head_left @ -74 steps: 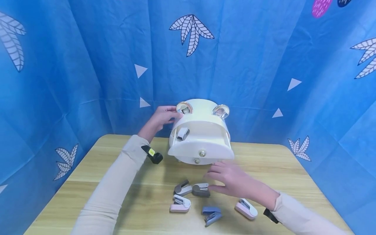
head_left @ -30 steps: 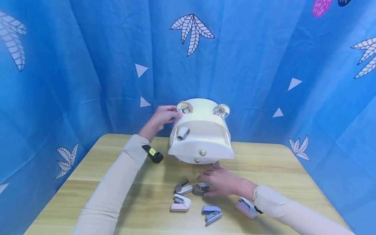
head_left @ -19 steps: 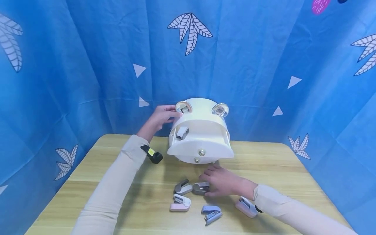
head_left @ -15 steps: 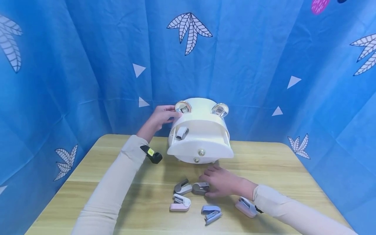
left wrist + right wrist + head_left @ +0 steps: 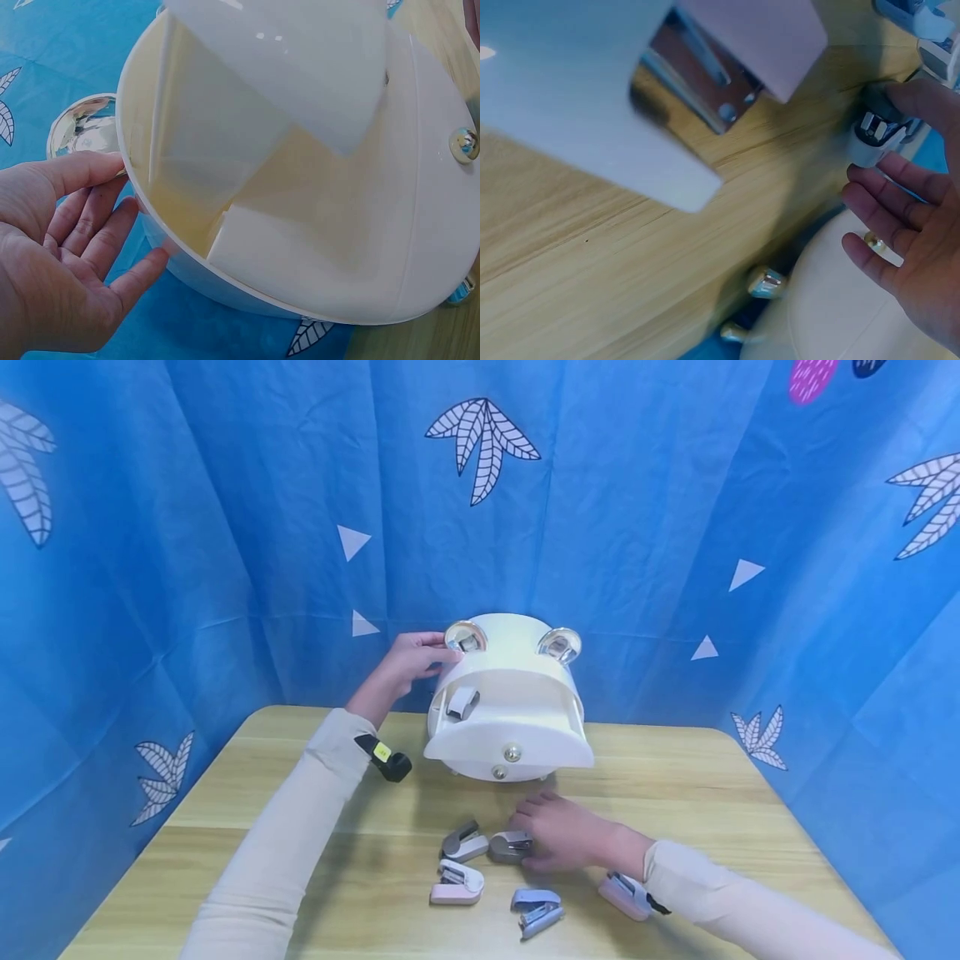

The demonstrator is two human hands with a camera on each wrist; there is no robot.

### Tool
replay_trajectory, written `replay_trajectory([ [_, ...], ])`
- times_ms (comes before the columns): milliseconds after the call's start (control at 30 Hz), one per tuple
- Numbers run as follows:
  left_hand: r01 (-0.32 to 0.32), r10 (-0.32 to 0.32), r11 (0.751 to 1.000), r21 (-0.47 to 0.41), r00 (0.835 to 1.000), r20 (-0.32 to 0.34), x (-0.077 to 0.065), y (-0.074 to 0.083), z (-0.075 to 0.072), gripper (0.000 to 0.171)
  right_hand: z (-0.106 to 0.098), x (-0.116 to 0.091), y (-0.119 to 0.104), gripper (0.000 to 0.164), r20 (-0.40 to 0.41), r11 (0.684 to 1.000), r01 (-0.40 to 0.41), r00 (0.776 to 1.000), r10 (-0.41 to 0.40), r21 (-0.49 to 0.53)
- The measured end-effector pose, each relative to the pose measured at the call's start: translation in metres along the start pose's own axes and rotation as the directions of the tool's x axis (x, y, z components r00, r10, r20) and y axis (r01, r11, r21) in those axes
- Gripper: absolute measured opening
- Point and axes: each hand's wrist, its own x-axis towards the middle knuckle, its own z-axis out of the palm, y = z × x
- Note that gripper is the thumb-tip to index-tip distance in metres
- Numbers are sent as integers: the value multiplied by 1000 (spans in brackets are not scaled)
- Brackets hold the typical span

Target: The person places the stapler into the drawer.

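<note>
In the head view, my left hand [image 5: 415,662] rests against the side of a white desktop drawer box [image 5: 513,643] with shiny round ears. In the left wrist view its fingertips touch the outside of the box near the rim. The upper drawer [image 5: 525,739] is pulled out, and a white and grey mini stapler [image 5: 463,702] lies in its left end. In front of the box my right hand [image 5: 558,833] pinches a grey and white stapler [image 5: 877,124] between thumb and index finger, low over the table; the other fingers stay loosely extended.
Left of the right hand lie another grey and white stapler [image 5: 465,842] and a pink and white one [image 5: 456,885]. A blue-purple stapler [image 5: 537,912] lies nearer the front. Another pink and white stapler [image 5: 625,896] sits below the right wrist. Blue curtain [image 5: 637,527] surrounds the table.
My right hand has come down and left from beneath the drawer front onto the grey and white stapler, then stayed there. The left hand keeps its place on the box.
</note>
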Motion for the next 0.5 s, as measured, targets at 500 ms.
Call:
replay_trajectory([
  [500, -22, 22, 1000, -14, 1000, -13, -3, -2, 3, 49, -33, -16, -9, 42, -97, 1000, 16, 995, -16, -4],
])
